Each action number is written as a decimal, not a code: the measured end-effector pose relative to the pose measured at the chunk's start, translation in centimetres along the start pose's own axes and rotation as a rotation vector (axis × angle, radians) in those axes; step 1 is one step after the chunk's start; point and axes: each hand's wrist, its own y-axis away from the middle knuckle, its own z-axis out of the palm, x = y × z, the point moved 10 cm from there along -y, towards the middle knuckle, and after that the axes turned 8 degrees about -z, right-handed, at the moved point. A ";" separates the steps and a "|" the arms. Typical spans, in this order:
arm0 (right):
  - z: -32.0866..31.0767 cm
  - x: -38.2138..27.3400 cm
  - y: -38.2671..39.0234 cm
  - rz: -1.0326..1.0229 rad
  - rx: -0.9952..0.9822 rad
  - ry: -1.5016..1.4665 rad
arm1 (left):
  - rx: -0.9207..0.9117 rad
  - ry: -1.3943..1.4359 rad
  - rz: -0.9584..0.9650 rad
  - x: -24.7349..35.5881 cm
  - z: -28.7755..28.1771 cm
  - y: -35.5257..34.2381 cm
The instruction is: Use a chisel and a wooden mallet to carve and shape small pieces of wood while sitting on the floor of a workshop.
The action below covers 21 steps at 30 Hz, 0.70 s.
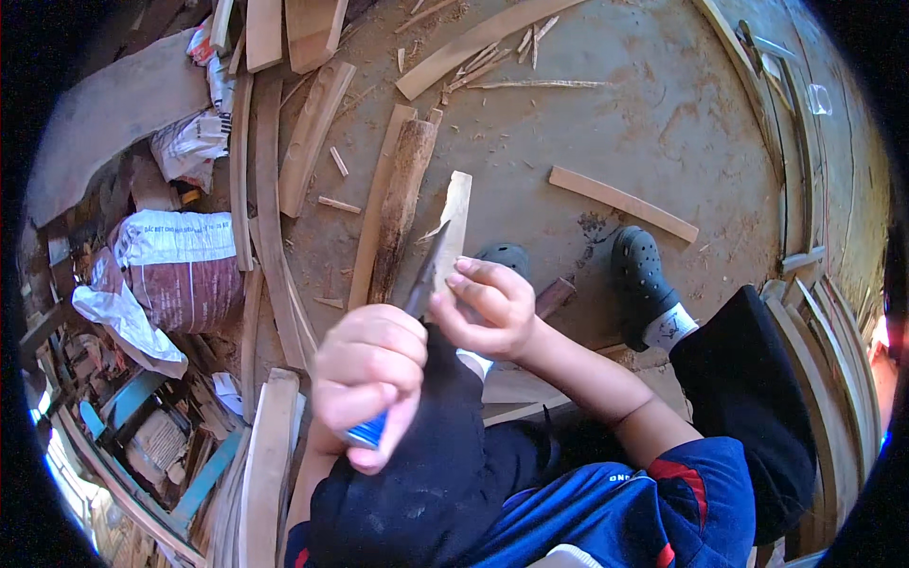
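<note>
A person seated low over a dusty workshop floor [644, 114] whittled a pale strip of wood [454, 227] with a knife [425, 275]. The left hand [369, 374] was clamped around the knife's blue handle, fingers fully curled, with the dark blade angled up against the lower edge of the strip. The right hand [488, 308] was closed on the strip's near end, fingers pinched together over it, holding it upright above the knees and between the two hands.

The strip appeared partly worked, its upper end cut off ragged and its faces freshly pale, but how much shaping remained could not be judged from this view. Thin slivers and splinters scattered across the floor suggested plenty of cutting already done there.

A bark-covered slab [402, 204] lay just left of the strip, on the floor among long planks [317, 133]. A single flat batten [620, 202] lay apart to the right, near a dark clog [642, 279] on the person's foot. A sack with a maroon lower half [180, 270] stood at the left, beside crumpled white bags and stacked offcuts.
</note>
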 end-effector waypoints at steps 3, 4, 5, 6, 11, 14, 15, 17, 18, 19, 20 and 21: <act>1.3 0.0 -0.9 0.030 -0.043 0.008 | 0.195 -0.018 -0.065 -0.5 -2.3 -0.5; 1.4 0.2 -1.1 0.028 -0.042 0.008 | 0.195 -0.013 -0.077 -0.6 -2.7 -0.7; 1.3 0.6 -1.3 0.053 -0.038 0.010 | 0.206 -0.009 -0.097 -0.6 -2.9 -1.0; 1.2 1.1 -1.5 0.078 -0.032 0.011 | 0.216 -0.006 -0.116 -0.4 -3.2 -1.4; 1.5 1.3 -2.0 0.099 -0.047 -0.058 | 0.249 0.053 -0.194 -0.1 -4.8 -2.6; 1.3 1.0 -1.7 0.084 -0.051 -0.033 | 0.237 0.077 -0.218 -1.1 -4.4 -2.0; 1.2 1.1 -1.5 0.088 -0.054 -0.031 | 0.219 0.067 -0.204 -1.2 -4.1 -1.9; 1.1 1.3 -1.1 0.107 -0.048 -0.036 | 0.209 0.029 -0.196 -1.7 -3.3 -1.6; 1.1 1.3 -1.2 0.109 -0.044 -0.038 | 0.205 0.025 -0.198 -1.8 -3.0 -1.5; 1.2 1.1 -1.4 0.096 -0.051 -0.045 | 0.163 -0.001 -0.155 -1.4 -2.4 -1.3; 1.3 0.9 -1.6 0.082 -0.059 -0.050 | 0.121 -0.024 -0.111 -1.0 -1.9 -1.2; 1.3 1.0 -1.5 0.085 -0.057 -0.050 | 0.080 -0.025 -0.093 -0.9 -1.5 -1.3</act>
